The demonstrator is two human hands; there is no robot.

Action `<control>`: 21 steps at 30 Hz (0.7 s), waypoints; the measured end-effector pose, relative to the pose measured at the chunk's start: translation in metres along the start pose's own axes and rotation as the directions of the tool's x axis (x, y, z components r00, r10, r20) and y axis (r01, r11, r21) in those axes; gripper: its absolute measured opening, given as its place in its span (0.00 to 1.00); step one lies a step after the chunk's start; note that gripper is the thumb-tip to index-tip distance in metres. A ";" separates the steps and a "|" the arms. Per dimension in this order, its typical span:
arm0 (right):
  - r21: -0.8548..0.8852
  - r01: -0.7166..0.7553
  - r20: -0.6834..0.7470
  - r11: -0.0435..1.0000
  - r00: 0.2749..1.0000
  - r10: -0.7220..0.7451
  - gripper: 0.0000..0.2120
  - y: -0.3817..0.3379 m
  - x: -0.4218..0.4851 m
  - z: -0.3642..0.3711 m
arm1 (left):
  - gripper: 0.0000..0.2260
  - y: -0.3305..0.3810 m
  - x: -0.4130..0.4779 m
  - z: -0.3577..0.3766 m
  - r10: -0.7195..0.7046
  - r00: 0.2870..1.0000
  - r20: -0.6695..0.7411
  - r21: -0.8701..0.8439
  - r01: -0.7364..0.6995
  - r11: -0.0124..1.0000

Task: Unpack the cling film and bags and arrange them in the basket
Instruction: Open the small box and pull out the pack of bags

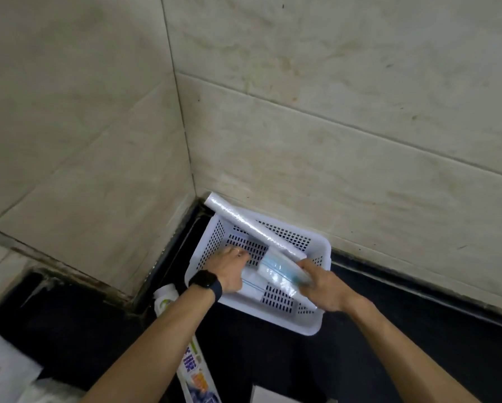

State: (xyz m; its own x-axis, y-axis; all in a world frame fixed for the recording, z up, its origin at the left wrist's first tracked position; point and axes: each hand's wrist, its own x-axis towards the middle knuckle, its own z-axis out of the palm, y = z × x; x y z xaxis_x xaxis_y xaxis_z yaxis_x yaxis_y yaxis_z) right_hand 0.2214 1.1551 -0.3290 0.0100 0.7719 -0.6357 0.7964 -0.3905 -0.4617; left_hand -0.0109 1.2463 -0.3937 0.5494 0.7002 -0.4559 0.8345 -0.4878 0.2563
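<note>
A white perforated basket [307, 321] sits on the dark counter in the tiled corner. A long roll of cling film [244, 221] lies slantwise in it, its far end sticking out over the back rim. My right hand [326, 287] grips a rolled pack of clear bags [278, 273] with blue trim, held low over the basket's middle. My left hand [229, 270], a dark watch on its wrist, reaches into the basket's left side, fingers resting on a flat white pack [251, 286] on the bottom.
A white bottle [165, 299] stands left of the basket. A printed cling film box [197, 373] lies under my left forearm. White packaging [5, 370] lies at the lower left, a white box edge [275, 395] at the bottom. Tiled walls close off the back and left.
</note>
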 end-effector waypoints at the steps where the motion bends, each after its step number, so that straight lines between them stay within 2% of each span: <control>1: -0.028 0.003 0.022 1.000 1.000 -0.002 0.23 -0.002 0.004 0.001 | 0.30 0.000 0.006 0.002 0.023 0.999 0.038 0.063 -0.025 0.998; 8: -0.243 0.007 0.130 0.970 0.991 0.025 0.20 -0.014 0.032 0.017 | 0.26 -0.018 0.021 0.006 0.044 0.988 0.147 0.270 -0.083 0.959; 11: -0.342 -0.012 0.169 0.940 0.983 0.074 0.23 -0.020 0.042 0.028 | 0.26 -0.024 0.018 0.009 0.028 0.992 0.122 0.256 -0.059 0.965; 15: -0.468 -0.023 0.154 0.884 0.982 0.107 0.21 -0.023 0.051 0.047 | 0.29 -0.025 0.012 0.012 0.015 0.993 0.117 0.192 -0.038 0.981; 17: -0.430 -0.047 0.130 0.902 0.985 0.114 0.24 -0.022 0.052 0.055 | 0.27 -0.020 0.011 0.012 0.007 0.993 0.118 0.122 -0.022 0.992; 21: -0.378 -0.058 0.071 0.924 0.993 0.091 0.26 -0.016 0.049 0.063 | 0.22 -0.008 0.009 0.012 0.009 0.987 0.158 0.087 -0.023 0.996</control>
State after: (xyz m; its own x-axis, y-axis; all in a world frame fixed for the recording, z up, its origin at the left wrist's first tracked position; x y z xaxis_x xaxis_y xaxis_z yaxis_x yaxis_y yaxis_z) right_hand 0.1715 1.1679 -0.3916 0.0398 0.6954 -0.7175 0.9638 -0.2161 -0.1560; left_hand -0.0135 1.2502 -0.4100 0.5436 0.6047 -0.5822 0.8146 -0.5473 0.1922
